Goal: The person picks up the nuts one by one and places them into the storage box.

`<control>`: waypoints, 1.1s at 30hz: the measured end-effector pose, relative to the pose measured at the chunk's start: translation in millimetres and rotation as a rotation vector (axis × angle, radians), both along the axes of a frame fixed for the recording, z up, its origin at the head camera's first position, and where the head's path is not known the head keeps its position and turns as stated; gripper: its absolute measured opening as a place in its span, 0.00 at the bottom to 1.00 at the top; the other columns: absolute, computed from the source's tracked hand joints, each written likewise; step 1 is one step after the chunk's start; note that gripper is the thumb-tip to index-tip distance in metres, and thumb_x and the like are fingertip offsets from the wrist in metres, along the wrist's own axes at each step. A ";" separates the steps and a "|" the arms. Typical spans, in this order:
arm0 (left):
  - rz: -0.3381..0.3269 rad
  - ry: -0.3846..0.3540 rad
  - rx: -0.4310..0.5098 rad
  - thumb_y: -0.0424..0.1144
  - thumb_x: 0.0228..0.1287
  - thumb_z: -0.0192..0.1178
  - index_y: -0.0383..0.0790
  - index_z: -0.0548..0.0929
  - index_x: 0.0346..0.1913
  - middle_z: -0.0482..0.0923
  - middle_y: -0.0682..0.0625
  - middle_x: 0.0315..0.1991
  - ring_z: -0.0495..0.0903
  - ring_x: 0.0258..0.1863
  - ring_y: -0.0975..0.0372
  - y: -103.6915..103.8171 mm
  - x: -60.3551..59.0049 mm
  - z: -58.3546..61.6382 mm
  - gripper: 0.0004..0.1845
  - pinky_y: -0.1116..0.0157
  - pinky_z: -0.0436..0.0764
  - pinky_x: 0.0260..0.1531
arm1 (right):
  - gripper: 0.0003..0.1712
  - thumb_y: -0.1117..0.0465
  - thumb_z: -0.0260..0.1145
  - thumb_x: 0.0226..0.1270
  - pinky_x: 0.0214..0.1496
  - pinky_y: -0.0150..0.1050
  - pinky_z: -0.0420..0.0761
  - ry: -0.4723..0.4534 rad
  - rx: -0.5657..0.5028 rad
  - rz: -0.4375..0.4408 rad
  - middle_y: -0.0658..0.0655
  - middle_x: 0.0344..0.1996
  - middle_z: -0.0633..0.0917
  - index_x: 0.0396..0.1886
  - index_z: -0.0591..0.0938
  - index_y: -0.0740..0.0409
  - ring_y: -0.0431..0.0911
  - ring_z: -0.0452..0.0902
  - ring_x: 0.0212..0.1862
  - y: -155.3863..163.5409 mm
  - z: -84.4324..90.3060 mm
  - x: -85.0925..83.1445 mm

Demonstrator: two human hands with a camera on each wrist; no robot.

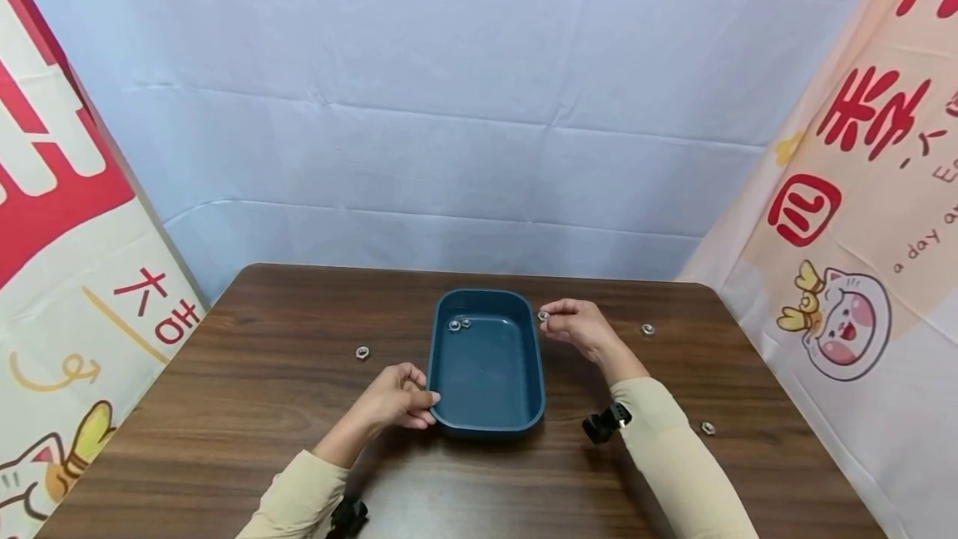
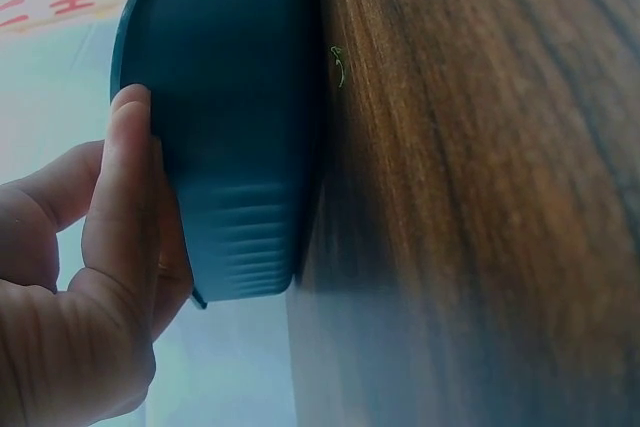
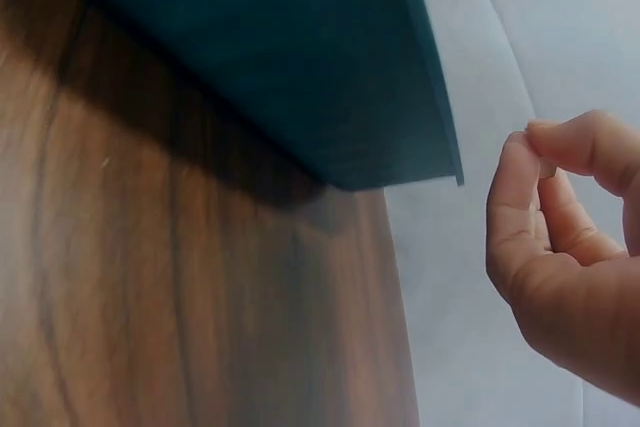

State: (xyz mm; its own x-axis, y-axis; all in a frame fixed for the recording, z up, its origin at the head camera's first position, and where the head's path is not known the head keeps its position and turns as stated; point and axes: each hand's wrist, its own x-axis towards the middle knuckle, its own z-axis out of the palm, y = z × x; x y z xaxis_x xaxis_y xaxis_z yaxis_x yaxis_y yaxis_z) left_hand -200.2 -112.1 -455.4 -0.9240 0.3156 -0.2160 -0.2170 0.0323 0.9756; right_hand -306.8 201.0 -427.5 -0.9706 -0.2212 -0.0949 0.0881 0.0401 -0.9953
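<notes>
Right hand (image 1: 580, 327): pinching a nut (image 1: 543, 316) beside the tray's far right rim.
Left hand (image 1: 397, 399): gripping the near left corner.
Tray (image 1: 486, 418): two nuts (image 1: 459, 324) inside.

Brown wooden table (image 1: 262, 373), white backdrop cloth (image 1: 449, 106), cartoon cat banners (image 1: 846, 323) either side

Tray (image 1: 488, 418) mid-table (image 1: 262, 373); 2 nuts (image 1: 459, 324) inside far-left corner; 1 nut (image 1: 362, 352) left, 2 nuts (image 1: 648, 328) right.

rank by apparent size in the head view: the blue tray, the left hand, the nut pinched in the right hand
1. blue tray
2. left hand, closer to the camera, yet plainly smaller
3. nut pinched by the right hand
</notes>
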 end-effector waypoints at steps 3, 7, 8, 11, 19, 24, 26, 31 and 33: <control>-0.002 0.001 0.002 0.25 0.56 0.61 0.26 0.63 0.41 0.74 0.41 0.21 0.80 0.16 0.59 -0.1 0.1 0.3 0.16 0.67 0.81 0.17 | 0.14 0.78 0.59 0.57 0.46 0.45 0.80 0.001 0.012 0.019 0.59 0.32 0.80 0.45 0.73 0.78 0.45 0.79 0.34 -6.8 4.0 -1.8; -0.006 0.002 0.004 0.25 0.56 0.61 0.26 0.63 0.40 0.73 0.41 0.21 0.80 0.17 0.59 -0.5 0.6 0.2 0.16 0.66 0.81 0.17 | 0.15 0.78 0.58 0.57 0.43 0.42 0.81 -0.006 0.021 0.050 0.59 0.32 0.80 0.46 0.73 0.79 0.43 0.79 0.31 -16.3 10.0 -4.3; -0.007 0.003 0.004 0.25 0.56 0.61 0.26 0.63 0.40 0.73 0.41 0.21 0.80 0.17 0.59 -0.7 0.7 0.1 0.16 0.66 0.82 0.17 | 0.16 0.77 0.58 0.58 0.42 0.40 0.81 -0.004 0.028 0.062 0.60 0.33 0.80 0.47 0.72 0.79 0.43 0.79 0.31 -18.6 11.6 -4.9; -0.004 0.004 0.001 0.25 0.56 0.61 0.26 0.63 0.40 0.73 0.41 0.21 0.80 0.17 0.59 -1.7 0.9 -0.4 0.16 0.66 0.82 0.18 | 0.16 0.77 0.59 0.59 0.39 0.36 0.81 -0.006 0.043 0.082 0.62 0.34 0.80 0.47 0.72 0.79 0.43 0.78 0.31 -26.6 15.4 -6.6; -0.007 0.004 0.005 0.25 0.56 0.60 0.25 0.63 0.40 0.73 0.41 0.22 0.80 0.17 0.59 -1.5 1.1 -0.6 0.15 0.66 0.82 0.18 | 0.14 0.75 0.62 0.58 0.38 0.37 0.80 0.021 0.121 0.104 0.63 0.34 0.81 0.44 0.75 0.77 0.48 0.78 0.34 -47.7 20.7 -10.9; -0.006 0.004 0.006 0.24 0.57 0.60 0.26 0.63 0.39 0.73 0.41 0.22 0.80 0.17 0.58 -0.6 0.6 -0.9 0.15 0.66 0.82 0.18 | 0.13 0.73 0.66 0.55 0.38 0.38 0.80 0.055 0.239 0.093 0.62 0.35 0.82 0.42 0.79 0.73 0.47 0.78 0.33 -58.4 21.5 -13.9; -0.008 0.003 0.007 0.24 0.57 0.60 0.26 0.63 0.39 0.73 0.41 0.22 0.80 0.17 0.58 -0.6 0.4 -1.2 0.15 0.66 0.82 0.18 | 0.13 0.73 0.67 0.53 0.37 0.38 0.81 0.055 0.276 0.076 0.60 0.32 0.82 0.40 0.81 0.71 0.47 0.78 0.32 -61.9 21.5 -15.3; -0.012 0.004 0.007 0.25 0.56 0.60 0.26 0.63 0.40 0.73 0.41 0.22 0.80 0.17 0.58 -0.2 0.1 -0.6 0.16 0.66 0.82 0.18 | 0.13 0.73 0.67 0.52 0.37 0.40 0.81 0.035 0.327 0.060 0.59 0.29 0.83 0.39 0.81 0.71 0.50 0.80 0.33 -69.7 21.2 -19.1; -0.012 0.005 0.005 0.25 0.56 0.61 0.26 0.63 0.40 0.73 0.41 0.22 0.80 0.17 0.58 -0.3 0.0 -0.1 0.16 0.66 0.82 0.18 | 0.12 0.74 0.66 0.52 0.37 0.40 0.82 0.021 0.334 0.056 0.59 0.28 0.84 0.39 0.81 0.71 0.54 0.80 0.36 -73.3 20.8 -21.1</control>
State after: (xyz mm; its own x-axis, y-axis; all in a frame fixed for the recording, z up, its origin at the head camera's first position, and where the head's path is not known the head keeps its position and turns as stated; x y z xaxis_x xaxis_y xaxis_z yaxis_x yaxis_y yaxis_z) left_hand -200.2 -112.4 -455.5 -0.9211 0.3277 -0.2099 -0.2119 0.0301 0.9768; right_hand -327.9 127.7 -406.7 -0.9602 -0.2346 -0.1517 0.0566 0.3684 -0.9279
